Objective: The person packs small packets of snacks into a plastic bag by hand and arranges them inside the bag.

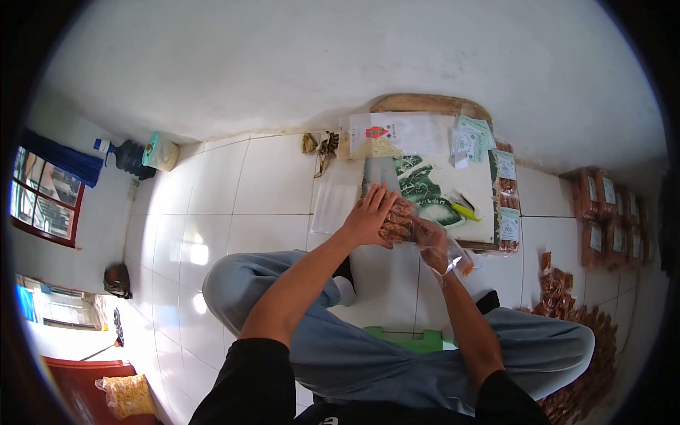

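While both hands meet over it, a clear plastic bag (399,221) of brown, knobbly fried snacks sits at the near edge of a low wooden board (425,104) on the white tiled floor (234,191). The left hand (370,216) lies flat on the bag's left side, fingers stretched forward and pressing the crinkly film; its grip is laid on rather than closed. The right hand (433,244) is wrapped in thin, glossy plastic and its grip pinches the bag's right side, with loose film trailing past the wrist.

Just beyond the bag, on the board, lies a flat sheet printed with a dark green leafy pattern (425,188), and on it rests a small yellow-green cylinder (465,210), possibly a lighter. Along the board's right edge stand filled packets with pale paper labels (506,198). At the far edge lies a white printed bag with a red mark (389,134), beside some loose pale green labels (471,138).

Further right, by the wall, rows of sealed brown packets (609,212) are stacked, and a heap of loose brown snacks (574,319) spreads over the floor near the person's right knee. A green plastic stool (411,338) shows between the legs, which are clad in soft light-blue cloth. At the far left corner of the floor stand a dark water jug (131,157) and a roll (160,151).
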The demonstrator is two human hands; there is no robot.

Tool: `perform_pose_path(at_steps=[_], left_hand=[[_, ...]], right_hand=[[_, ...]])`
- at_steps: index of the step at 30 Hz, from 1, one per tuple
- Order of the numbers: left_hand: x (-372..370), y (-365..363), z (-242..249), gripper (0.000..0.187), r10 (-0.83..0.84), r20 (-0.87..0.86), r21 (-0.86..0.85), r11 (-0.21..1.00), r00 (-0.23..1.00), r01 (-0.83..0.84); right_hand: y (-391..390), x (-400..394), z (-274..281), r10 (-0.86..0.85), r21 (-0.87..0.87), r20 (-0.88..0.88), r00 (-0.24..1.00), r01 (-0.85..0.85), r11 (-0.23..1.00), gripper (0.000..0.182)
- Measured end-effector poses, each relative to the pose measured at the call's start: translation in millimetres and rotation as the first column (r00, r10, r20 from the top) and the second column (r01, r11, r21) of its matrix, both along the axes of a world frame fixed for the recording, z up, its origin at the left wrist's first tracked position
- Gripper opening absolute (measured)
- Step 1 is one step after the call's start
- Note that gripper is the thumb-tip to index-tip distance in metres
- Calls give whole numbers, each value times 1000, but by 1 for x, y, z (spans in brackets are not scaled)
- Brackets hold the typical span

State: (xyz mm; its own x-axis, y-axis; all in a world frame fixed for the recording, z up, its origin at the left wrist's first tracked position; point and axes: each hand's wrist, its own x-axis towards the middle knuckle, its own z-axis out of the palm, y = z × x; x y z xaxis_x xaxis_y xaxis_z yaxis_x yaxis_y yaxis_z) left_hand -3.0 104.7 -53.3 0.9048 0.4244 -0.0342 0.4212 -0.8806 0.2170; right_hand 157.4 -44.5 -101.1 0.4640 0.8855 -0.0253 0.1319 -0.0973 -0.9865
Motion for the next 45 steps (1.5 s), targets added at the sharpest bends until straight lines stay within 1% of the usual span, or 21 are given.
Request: perform_pose_path(at_steps=[1,2,4,5,7,9,10,12,16,19,22,24,26,28,30,33,37,40,42,43,45], left_hand=[[3,-1,2,136,2,1,1,1000,1000,-2],[5,-4,4,136,-2,-27,-1,1000,1000,2],[6,-6,5,136,-4,-56,-3,1000,998,4],[6,-6,5,136,-3,-55,17,1000,998,4],[7,-8,4,136,-8,-55,36,999,998,10],[8,-8,4,136,25,-55,28,999,998,-23],[8,-7,5,136,18,-55,27,999,998,-17],[7,-5,5,134,26,-28,0,1000,999,-26],[5,-3,1,132,-1,23,-15,1000,1000,1],[8,-5,4,131,10,-3,-3,1000,1000,-10],[9,-7,7,132,22,-31,-9,1000,999,-22],[12,-10,8,133,55,-70,-13,998,996,-56],[14,-11,4,133,59,-74,0,998,995,-59],[14,-8,1,133,59,-75,14,998,995,-59],[14,-7,-1,134,47,-67,15,999,997,-46],[14,-9,4,135,58,-63,9,998,996,-58],[17,-11,11,134,50,-82,12,999,995,-49],[18,-10,11,136,60,-106,4,998,993,-60],[19,-10,10,137,77,-95,-11,997,992,-78],[21,-11,10,137,74,-98,-6,997,992,-75],[21,-14,9,138,120,-132,-5,993,984,-122]], right_hand=[[3,-3,-12,2,1,1,1000,-2,1000,30],[7,-8,-24,-10,209,-245,969,63,976,27],[10,-9,-31,33,383,-474,880,172,908,25],[11,-4,-34,-46,361,-139,989,94,928,24],[12,-1,-21,-106,311,216,971,35,950,24],[7,1,6,58,-2,420,906,-63,998,25],[4,1,22,53,-3,420,906,-57,998,25],[-3,2,46,75,-169,49,996,-65,983,24],[-9,15,15,67,-118,127,990,-52,992,21],[-9,19,16,210,-128,116,971,-195,972,17],[-7,18,14,233,-231,1,972,-227,946,16],[-2,12,-11,192,-182,122,974,-168,969,18],[3,5,-30,158,-121,131,979,-143,982,18],[5,2,-17,121,-60,141,983,-113,992,19],[-2,7,9,202,-124,386,900,-166,978,24],[-6,17,25,294,-159,295,909,-257,953,21],[-4,18,-4,288,-124,320,902,-262,957,20],[2,17,-13,279,-60,221,934,-273,960,23],[3,15,-3,321,-222,387,864,-251,942,22],[4,11,-2,317,-217,386,866,-249,944,22],[3,0,0,123,-94,462,878,-89,992,19]])
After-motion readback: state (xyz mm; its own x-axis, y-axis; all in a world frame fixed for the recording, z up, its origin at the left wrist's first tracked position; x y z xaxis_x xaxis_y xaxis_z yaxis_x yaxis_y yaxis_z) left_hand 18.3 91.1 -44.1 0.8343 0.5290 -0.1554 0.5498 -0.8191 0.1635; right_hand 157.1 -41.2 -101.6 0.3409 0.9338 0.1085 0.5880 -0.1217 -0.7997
